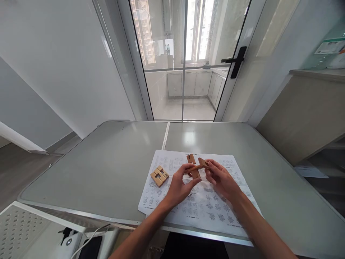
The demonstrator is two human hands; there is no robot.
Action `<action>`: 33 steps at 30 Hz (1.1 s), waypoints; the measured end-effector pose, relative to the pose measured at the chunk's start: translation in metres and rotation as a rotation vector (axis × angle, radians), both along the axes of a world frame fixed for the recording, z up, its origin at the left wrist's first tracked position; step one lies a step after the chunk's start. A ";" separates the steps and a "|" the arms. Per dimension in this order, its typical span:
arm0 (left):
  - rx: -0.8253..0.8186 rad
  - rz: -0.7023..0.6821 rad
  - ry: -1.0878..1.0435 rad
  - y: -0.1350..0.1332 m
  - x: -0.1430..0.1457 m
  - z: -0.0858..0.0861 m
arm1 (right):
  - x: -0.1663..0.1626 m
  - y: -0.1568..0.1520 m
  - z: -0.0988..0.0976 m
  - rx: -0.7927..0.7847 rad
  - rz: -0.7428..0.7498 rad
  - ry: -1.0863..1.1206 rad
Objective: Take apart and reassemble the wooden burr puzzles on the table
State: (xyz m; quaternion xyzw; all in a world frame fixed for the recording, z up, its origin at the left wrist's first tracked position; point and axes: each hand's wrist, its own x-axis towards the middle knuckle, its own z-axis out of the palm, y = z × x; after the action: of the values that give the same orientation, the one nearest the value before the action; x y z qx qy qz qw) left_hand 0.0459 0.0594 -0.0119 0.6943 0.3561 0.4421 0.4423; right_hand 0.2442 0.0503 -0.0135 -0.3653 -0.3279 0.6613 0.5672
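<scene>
My left hand (180, 186) and my right hand (220, 178) meet above a printed paper sheet (201, 205) on the grey table (107, 169). Together they pinch crossed wooden puzzle bars (196, 165): one stands roughly upright, another lies across it toward my right fingers. Both hands have their fingers closed on these bars. A small cluster of joined wooden bars (160, 176) rests on the sheet's left part, left of my left hand and untouched.
The table runs to a glass door (185, 61) with a black handle (237, 61). A beige counter (304, 115) stands at right. Below the table's near-left edge lie a perforated white shelf (18, 230), a phone (90, 248) and cables.
</scene>
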 end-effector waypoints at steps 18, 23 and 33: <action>-0.003 -0.048 -0.043 -0.001 -0.001 -0.001 | 0.001 -0.004 0.002 0.030 -0.002 -0.067; -0.004 -0.071 -0.036 -0.001 -0.003 -0.004 | 0.000 -0.004 0.002 0.024 0.030 -0.070; 0.027 -0.121 -0.084 -0.006 0.001 -0.003 | -0.012 -0.006 -0.001 -0.013 0.153 -0.028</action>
State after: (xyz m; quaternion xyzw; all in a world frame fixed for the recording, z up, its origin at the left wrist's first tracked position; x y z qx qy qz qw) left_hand 0.0467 0.0536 -0.0147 0.7012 0.2885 0.4481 0.4736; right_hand 0.2323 0.0445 -0.0141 -0.3519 -0.3586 0.6997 0.5079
